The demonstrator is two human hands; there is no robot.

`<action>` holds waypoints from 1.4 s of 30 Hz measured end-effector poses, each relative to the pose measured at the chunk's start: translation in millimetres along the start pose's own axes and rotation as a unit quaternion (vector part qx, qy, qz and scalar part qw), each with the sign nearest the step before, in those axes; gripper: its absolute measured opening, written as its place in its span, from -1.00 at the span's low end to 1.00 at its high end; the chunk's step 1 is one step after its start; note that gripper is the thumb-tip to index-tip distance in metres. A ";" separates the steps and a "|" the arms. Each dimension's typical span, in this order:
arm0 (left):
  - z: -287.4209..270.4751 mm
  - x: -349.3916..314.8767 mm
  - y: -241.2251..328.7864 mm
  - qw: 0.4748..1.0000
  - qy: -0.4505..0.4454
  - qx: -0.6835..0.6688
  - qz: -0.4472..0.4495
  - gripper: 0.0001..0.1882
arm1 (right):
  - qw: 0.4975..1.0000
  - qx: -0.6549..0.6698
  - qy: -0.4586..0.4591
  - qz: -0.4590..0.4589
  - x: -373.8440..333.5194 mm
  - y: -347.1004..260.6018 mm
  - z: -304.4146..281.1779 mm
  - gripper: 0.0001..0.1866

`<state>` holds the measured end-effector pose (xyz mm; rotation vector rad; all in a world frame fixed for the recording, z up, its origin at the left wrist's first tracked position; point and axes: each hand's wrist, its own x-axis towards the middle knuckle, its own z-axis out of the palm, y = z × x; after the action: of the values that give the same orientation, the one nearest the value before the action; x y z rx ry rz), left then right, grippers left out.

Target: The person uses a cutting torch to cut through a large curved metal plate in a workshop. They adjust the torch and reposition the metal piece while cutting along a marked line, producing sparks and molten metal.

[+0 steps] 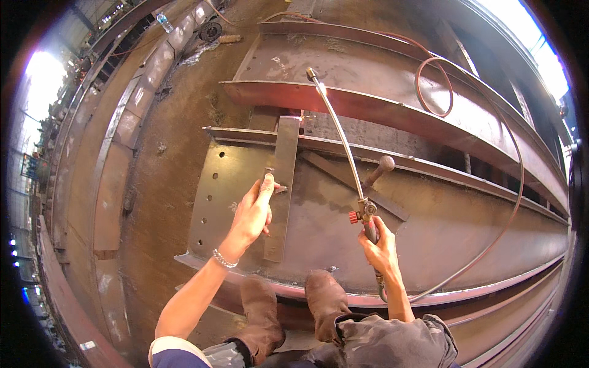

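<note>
In my right hand (380, 246) is a gas cutting torch (343, 138), gripped around its handle. Its long silver tube slants up and away to the head, which hangs over the far steel beam. A red valve knob (353, 216) sits just ahead of my fingers. My left hand (251, 211) is closed on a small piece with a flat dark top (269, 169); its kind I cannot make out. Below that hand, a flat steel bar (284, 153) lies across the near steel beam (343, 227). Orange sparks or a glow show at the bar's far end.
A hose (500, 236) runs from the torch along the right and coils over the far beam (374, 67). A rod with a rounded end (385, 164) and a dark strip (325, 168) lie on the near beam. Bolt holes line its left end. My boots (261, 306) are by its near edge.
</note>
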<state>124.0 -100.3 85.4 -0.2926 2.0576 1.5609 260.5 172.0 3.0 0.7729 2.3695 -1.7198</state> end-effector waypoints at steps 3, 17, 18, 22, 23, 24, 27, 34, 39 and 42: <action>-2.2 6.5 -4.2 0.997 0.012 -0.080 0.005 -0.37 | 1.000 -0.018 0.000 -0.014 -4.3 -5.4 0.3 -0.58; -42.3 -26.6 12.1 0.996 0.056 0.028 -0.057 -0.29 | 0.998 0.007 -0.010 -0.057 -7.5 -4.6 -3.2 -0.58; -45.8 -22.2 8.2 0.996 0.062 0.015 -0.059 -0.29 | 0.999 0.003 -0.015 -0.042 -7.5 -4.4 -4.9 -0.56; -48.6 -4.6 -20.1 0.991 0.111 0.019 -0.069 -0.29 | 0.999 -0.008 -0.006 -0.036 -7.2 -4.9 -10.1 -0.54; -45.0 2.2 -28.5 0.993 0.107 0.038 -0.034 -0.28 | 1.000 -0.006 -0.002 -0.024 -7.0 -5.5 -10.2 -0.55; -39.2 10.8 -36.3 0.991 0.121 0.063 -0.008 -0.27 | 1.000 -0.002 0.001 -0.019 -6.1 -6.2 -10.4 -0.55; -32.3 26.7 -52.5 0.974 0.148 0.170 0.024 -0.21 | 1.000 -0.004 0.006 -0.002 -1.5 -8.3 -7.3 -0.55; -48.7 28.6 -46.0 0.980 0.124 0.153 -0.035 -0.19 | 1.000 -0.019 -0.007 -0.010 -0.2 -7.1 -2.2 -0.55; -40.1 32.8 -55.6 0.963 0.151 0.223 0.021 -0.15 | 0.999 -0.031 -0.026 -0.007 -0.2 -6.3 1.1 -0.54; -60.5 39.7 -54.4 0.953 0.161 0.257 0.012 -0.13 | 0.999 -0.022 -0.023 -0.008 0.5 -6.3 2.2 -0.54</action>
<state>99.6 -168.2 30.7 -0.3413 2.6378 0.9773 256.7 168.7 7.4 0.7034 2.3804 -1.6680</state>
